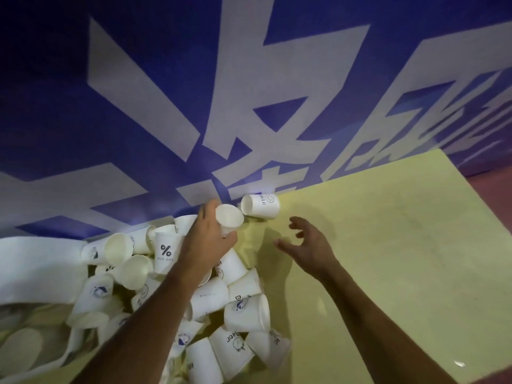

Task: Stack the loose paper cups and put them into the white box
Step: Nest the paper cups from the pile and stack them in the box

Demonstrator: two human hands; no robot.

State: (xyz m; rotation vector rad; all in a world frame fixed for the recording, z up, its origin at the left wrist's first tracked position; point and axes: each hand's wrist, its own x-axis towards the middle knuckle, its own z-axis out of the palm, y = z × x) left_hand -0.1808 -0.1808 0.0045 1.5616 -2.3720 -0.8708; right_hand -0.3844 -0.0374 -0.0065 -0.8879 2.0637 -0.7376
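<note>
My left hand (210, 234) is out over the heap, fingers curled round one paper cup (229, 217); its open mouth faces up towards me; whether there is more than one cup in that grip, I cannot tell. Just beyond it, a cup marked HELLO (260, 206) lies on its side on the yellow table (388, 245), near the held cup's rim and hard against the foot of the blue banner (138, 79). My right hand (307, 239) hovers above the table with fingers spread and lightly bent, gripping nothing; it is just short of the HELLO cup and touching none. Under my left forearm the loose cups (243, 311) lie tumbled in every direction, some on their sides, some mouth up; one with a % sign (165, 252) stands upright beside my wrist. A white curved wall (33, 261) borders the heap at the left; whether it is the box, I cannot tell.
</note>
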